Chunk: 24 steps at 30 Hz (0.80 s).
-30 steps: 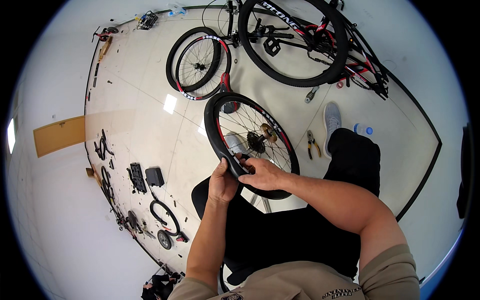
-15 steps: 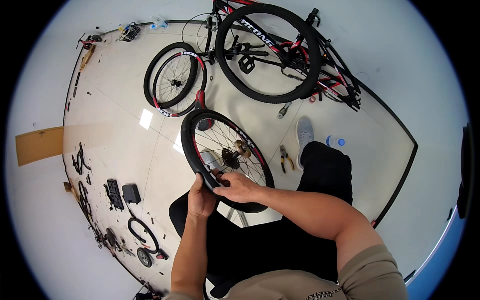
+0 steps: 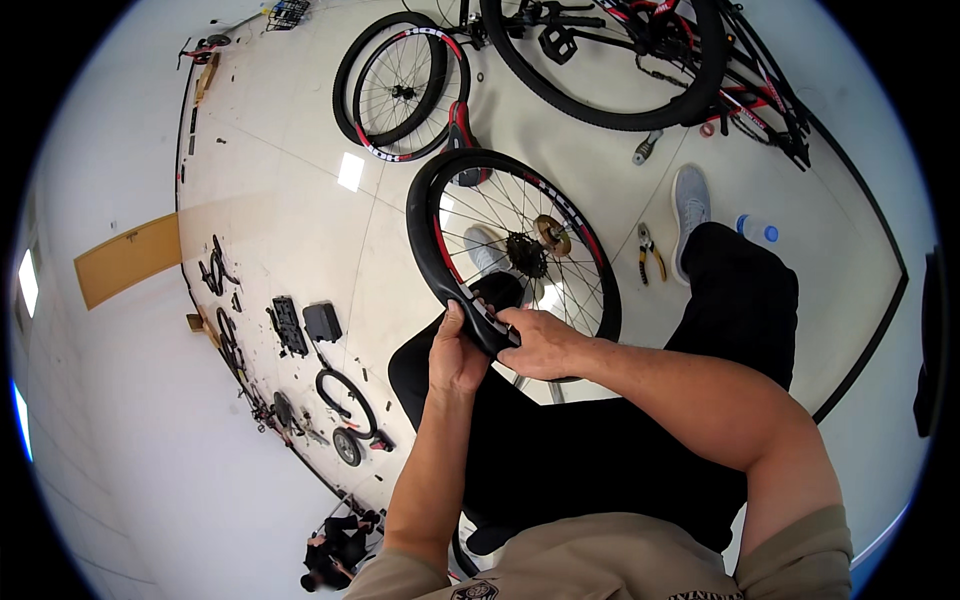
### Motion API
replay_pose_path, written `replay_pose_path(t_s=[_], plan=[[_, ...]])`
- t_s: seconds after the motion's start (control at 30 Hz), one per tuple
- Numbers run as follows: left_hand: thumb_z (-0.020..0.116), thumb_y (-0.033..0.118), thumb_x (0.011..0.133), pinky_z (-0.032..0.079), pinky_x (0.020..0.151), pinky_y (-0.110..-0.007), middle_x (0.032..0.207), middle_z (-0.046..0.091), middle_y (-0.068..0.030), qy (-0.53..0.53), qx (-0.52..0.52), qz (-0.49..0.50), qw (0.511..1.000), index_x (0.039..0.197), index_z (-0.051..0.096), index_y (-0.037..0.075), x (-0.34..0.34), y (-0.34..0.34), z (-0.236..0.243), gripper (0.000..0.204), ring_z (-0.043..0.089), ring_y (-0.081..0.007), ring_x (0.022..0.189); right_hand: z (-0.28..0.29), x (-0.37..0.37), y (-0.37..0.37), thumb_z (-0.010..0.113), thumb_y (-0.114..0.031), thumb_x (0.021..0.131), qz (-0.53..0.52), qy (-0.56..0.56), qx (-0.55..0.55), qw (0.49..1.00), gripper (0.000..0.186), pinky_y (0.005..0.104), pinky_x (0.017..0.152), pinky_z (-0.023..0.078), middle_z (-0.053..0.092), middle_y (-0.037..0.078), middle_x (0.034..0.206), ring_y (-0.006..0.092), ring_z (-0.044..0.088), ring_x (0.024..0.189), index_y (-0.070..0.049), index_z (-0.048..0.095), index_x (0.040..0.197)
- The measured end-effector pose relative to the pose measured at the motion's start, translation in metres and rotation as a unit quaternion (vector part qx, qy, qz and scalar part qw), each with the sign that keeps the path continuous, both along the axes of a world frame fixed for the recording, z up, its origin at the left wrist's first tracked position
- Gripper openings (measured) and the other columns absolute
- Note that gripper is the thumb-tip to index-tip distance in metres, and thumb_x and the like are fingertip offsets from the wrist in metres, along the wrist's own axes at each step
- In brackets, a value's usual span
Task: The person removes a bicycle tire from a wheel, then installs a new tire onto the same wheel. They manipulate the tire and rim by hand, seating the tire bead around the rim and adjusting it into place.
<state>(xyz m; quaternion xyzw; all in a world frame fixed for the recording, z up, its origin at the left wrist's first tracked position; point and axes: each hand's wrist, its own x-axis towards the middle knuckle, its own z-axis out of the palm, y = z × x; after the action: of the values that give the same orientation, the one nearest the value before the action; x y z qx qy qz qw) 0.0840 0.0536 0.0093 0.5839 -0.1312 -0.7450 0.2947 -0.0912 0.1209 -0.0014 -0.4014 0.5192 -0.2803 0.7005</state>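
Note:
A black bicycle wheel (image 3: 520, 245) with a red-trimmed rim, spokes and a rear cog rests upright against my lap. A loose black tyre (image 3: 425, 235) wraps its left side. My left hand (image 3: 455, 355) grips the tyre at the near edge of the rim, thumb up. Beside it, my right hand (image 3: 535, 342) presses fingers onto the same stretch of tyre and rim. My legs in black trousers (image 3: 740, 300) stretch out under the wheel.
A second wheel (image 3: 395, 85) lies on the pale floor beyond, beside a bicycle (image 3: 640, 50) standing at the top. Pliers (image 3: 650, 252) and a small bottle (image 3: 757, 230) lie by my right foot. Tools and parts (image 3: 300, 325) sit along the left.
The view has shifted, so wheel and hands sit a little lower and further right in the picture. Both hands stay on the tyre at the near rim.

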Motion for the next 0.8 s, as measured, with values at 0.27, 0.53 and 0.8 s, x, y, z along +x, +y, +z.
replay_pose_path(t_s=[0.27, 0.53, 0.8], plan=[[0.054, 0.036, 0.103, 0.049, 0.099, -0.042, 0.106, 0.066, -0.0089, 0.009, -0.005, -0.029, 1.000, 0.118, 0.060, 0.005, 0.005, -0.003, -0.004, 0.035, 0.061, -0.0254, 0.104, 0.002, -0.002, -0.003, 0.061, -0.015, 0.076, 0.013, -0.010, 0.005, 1.000, 0.042, 0.0453, 0.091, 0.051, 0.066, 0.025, 0.107, 0.0404, 0.064, 0.104, 0.004, 0.057, 0.114], [0.048, 0.037, 0.105, 0.054, 0.091, -0.042, 0.110, 0.067, -0.0111, -0.007, -0.043, -0.038, 0.998, 0.123, 0.058, 0.007, -0.016, -0.003, 0.007, 0.036, 0.064, -0.0260, 0.099, -0.002, 0.001, -0.010, 0.067, -0.022, 0.078, -0.043, -0.004, -0.029, 0.999, 0.036, 0.0460, 0.082, 0.053, 0.069, 0.025, 0.093, 0.0419, 0.067, 0.092, 0.001, 0.061, 0.104], [0.048, 0.035, 0.105, 0.052, 0.091, -0.042, 0.099, 0.060, -0.0045, 0.060, -0.072, -0.061, 0.994, 0.131, 0.053, 0.005, -0.032, -0.005, 0.009, 0.040, 0.059, -0.0201, 0.090, 0.028, -0.113, -0.065, 0.066, -0.019, 0.086, -0.256, 0.063, -0.020, 0.964, 0.048, 0.0344, 0.081, 0.053, 0.070, 0.014, 0.096, 0.0192, 0.067, 0.091, 0.005, 0.059, 0.128]])
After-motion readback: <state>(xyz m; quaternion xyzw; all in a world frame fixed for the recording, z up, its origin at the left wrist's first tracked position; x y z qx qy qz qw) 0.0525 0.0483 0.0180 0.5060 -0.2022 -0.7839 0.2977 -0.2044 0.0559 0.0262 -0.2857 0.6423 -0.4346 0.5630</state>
